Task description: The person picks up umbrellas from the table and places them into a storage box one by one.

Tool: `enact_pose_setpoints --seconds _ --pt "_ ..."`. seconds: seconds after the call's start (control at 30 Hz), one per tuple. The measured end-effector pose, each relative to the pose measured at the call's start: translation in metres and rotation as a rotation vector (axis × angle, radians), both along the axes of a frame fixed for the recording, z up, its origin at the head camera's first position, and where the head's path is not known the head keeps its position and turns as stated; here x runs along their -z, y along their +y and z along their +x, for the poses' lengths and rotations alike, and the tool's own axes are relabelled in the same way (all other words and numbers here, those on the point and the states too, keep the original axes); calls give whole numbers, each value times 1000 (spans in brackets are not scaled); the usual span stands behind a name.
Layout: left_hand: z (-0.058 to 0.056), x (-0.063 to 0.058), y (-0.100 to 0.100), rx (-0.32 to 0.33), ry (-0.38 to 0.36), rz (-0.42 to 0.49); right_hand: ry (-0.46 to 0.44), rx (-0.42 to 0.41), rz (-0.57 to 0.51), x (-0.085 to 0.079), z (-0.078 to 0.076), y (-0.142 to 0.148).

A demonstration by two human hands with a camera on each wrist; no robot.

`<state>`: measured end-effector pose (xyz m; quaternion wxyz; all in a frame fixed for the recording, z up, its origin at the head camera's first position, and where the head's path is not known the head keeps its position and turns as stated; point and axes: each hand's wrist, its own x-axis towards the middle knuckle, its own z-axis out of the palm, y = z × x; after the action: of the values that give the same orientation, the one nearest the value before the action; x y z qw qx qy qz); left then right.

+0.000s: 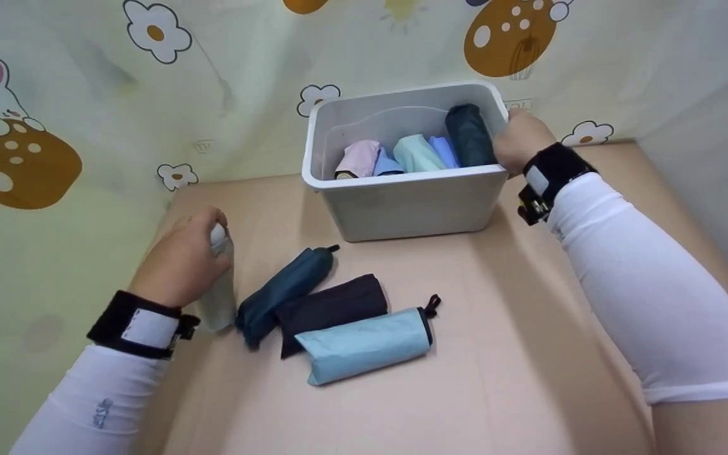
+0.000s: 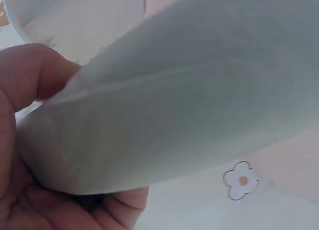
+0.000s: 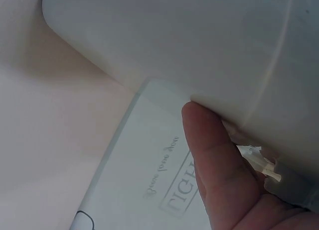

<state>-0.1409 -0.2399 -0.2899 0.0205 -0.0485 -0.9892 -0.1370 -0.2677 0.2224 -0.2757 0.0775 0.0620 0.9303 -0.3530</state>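
Note:
At the table's left side my left hand [image 1: 184,262] grips the top end of a pale grey-green folded umbrella [image 1: 218,306], which hangs with its other end down. Close up in the left wrist view, thumb and fingers curl round the end of that umbrella [image 2: 174,115]. My right hand [image 1: 522,142] holds the right end of a light grey plastic bin [image 1: 414,205] by its rim; in the right wrist view its finger lies against the bin's outer wall [image 3: 164,41]. Inside the bin are several folded umbrellas, among them a mint one [image 1: 419,153] and a dark one [image 1: 469,136].
Three folded umbrellas lie on the table [image 1: 465,404] before the bin: dark teal [image 1: 288,291], black [image 1: 335,309] and light blue [image 1: 367,344], the last two overlapping. A patterned sheet [image 1: 244,57] hangs behind the bin and along the left side.

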Motion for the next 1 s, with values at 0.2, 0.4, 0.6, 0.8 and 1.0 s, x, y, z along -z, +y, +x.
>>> enact_pose_setpoints --seconds 0.2,0.4,0.6,0.8,1.0 --pt "-3 -18 9 66 134 10 30 -10 -5 2 -3 0" --pt "-6 -41 25 46 218 9 11 2 -12 1 -1 -1" --pt "-13 -58 41 98 320 24 3 4 -9 0 0 -1" --pt "-20 -68 57 151 437 56 -4 2 -2 -1 1 -2" --pt "-28 -79 75 204 597 121 16 -3 13 0 0 -1"
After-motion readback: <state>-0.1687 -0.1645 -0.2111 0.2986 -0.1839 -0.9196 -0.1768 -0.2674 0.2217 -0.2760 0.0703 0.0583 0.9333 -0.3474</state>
